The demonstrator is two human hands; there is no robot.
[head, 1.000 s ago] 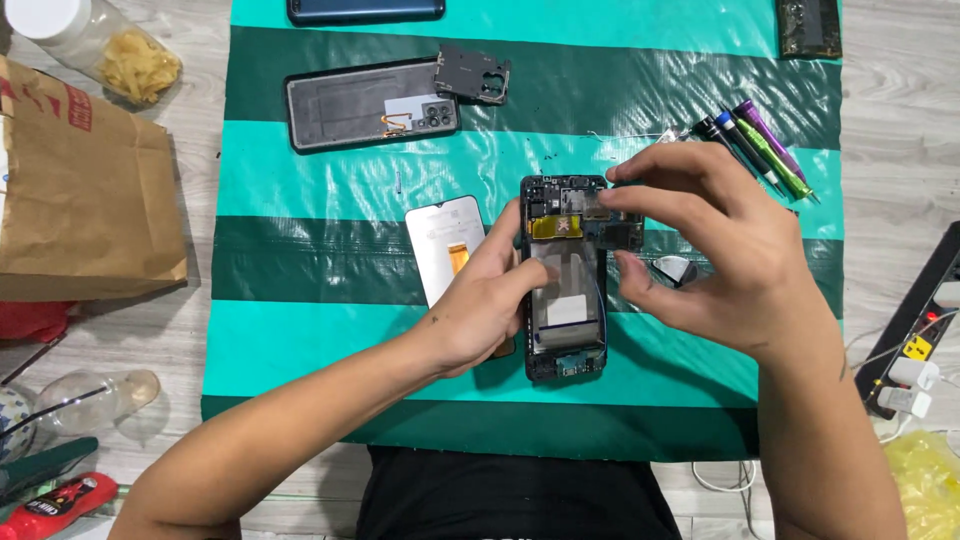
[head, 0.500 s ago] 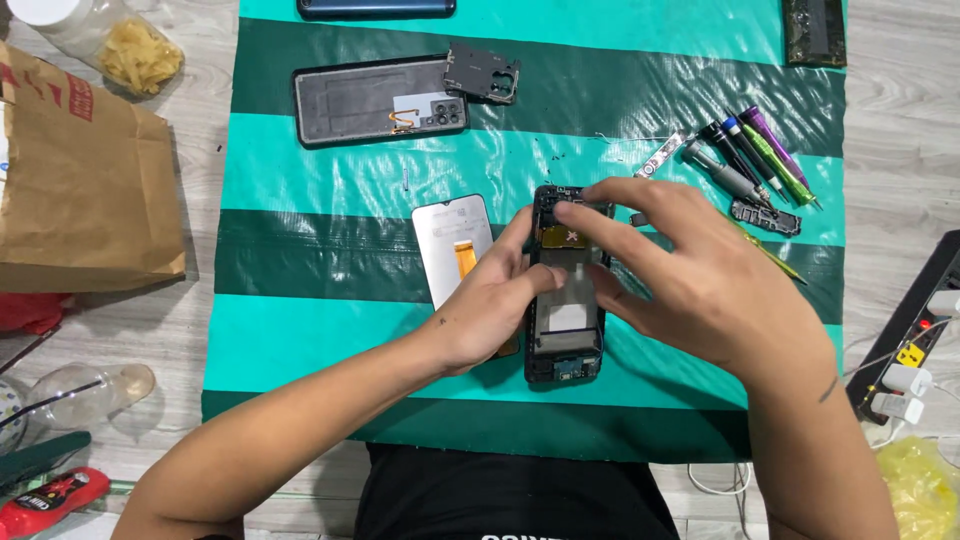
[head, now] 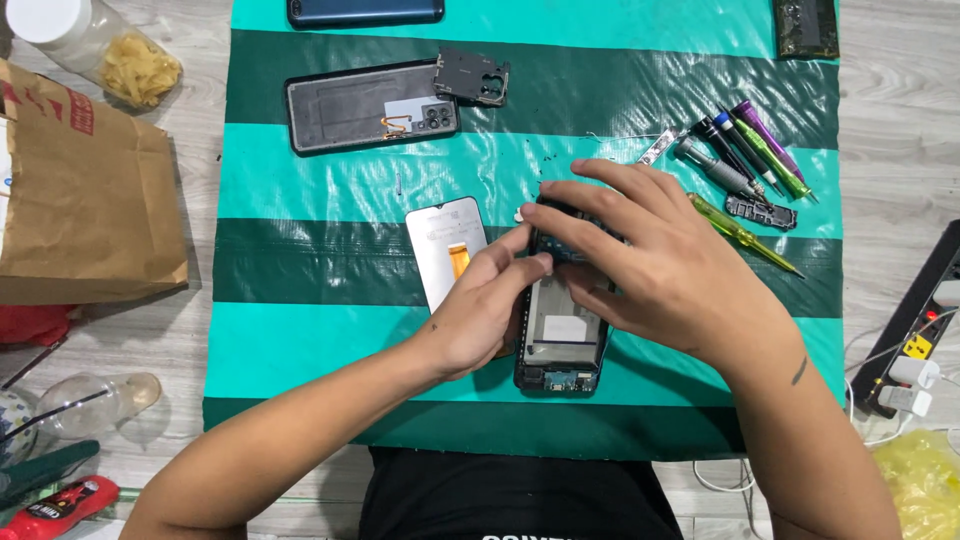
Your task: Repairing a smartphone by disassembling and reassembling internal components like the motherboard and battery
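Grey wood-plank floor (head: 900, 120) under everything, with a teal and dark-green striped mat (head: 320, 330) spread over it as my work surface. Brown paper bag (head: 85, 200) off the mat's left edge, a clear jar with a white lid (head: 95, 50) lying above it (yellowish stuff inside). Black power strip (head: 925, 320) with plugs at the right edge, yellow plastic bag (head: 920, 480) below it.

On the mat, upper part: a dark back cover (head: 370, 105) lying inner side up, a small black camera bracket (head: 472, 76) just beside its top right corner. A blue phone (head: 365, 10) is cut off by the top edge.

Centre: the opened phone frame (head: 560, 335) lies flat, innards up. My left hand (head: 480, 310) grips its left edge, thumb and fingertip pinched at the upper part. My right hand (head: 665, 265) is draped over the top half, fingers pressed on it, grasping the frame (what's under the fingertips is hidden).

White display panel (head: 447, 245) with an orange flex lies just beside my left hand. Bundle of screwdrivers (head: 745, 150) to the upper right, a yellow-handled one (head: 740, 232) near my right wrist.
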